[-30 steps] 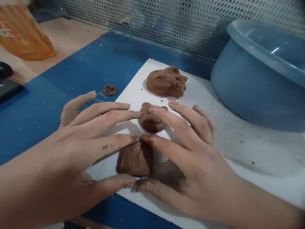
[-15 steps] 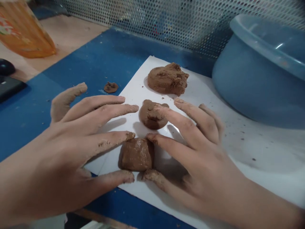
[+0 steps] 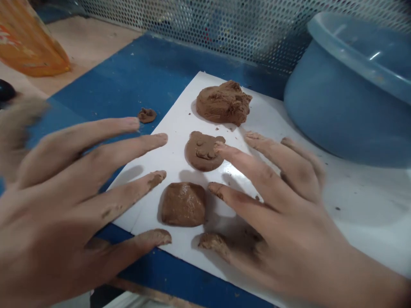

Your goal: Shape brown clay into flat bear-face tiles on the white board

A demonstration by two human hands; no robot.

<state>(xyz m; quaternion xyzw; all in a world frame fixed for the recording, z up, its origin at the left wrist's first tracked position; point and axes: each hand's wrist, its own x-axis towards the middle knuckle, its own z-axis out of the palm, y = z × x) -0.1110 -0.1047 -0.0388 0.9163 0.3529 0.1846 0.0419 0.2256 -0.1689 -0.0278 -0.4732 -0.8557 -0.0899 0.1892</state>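
A squarish block of wet brown clay point(image 3: 183, 205) lies on a white board point(image 3: 154, 164). To its left, my left hand point(image 3: 80, 192) is open with fingers spread, apart from the block. My right hand point(image 3: 272, 201) is open on the other side, its index fingertip close to the block's upper right corner. Just beyond the block sits a round clay bear head point(image 3: 204, 152) with small ears and raised features; my right middle finger overlaps its right edge, and I cannot tell if it touches. Clay smears both hands' fingertips.
A larger rough lump of clay point(image 3: 223, 105) rests at the back of the board. A small clay scrap point(image 3: 147, 114) lies on the blue tabletop point(image 3: 109, 85). A blue basin point(image 3: 340, 98) stands right, an orange bottle or pack point(image 3: 35, 47) far left, a perforated panel point(image 3: 224, 30) behind.
Both hands have drawn apart from the clay block, the left one moving left and the right one slightly right. More of the bear head's features now show.
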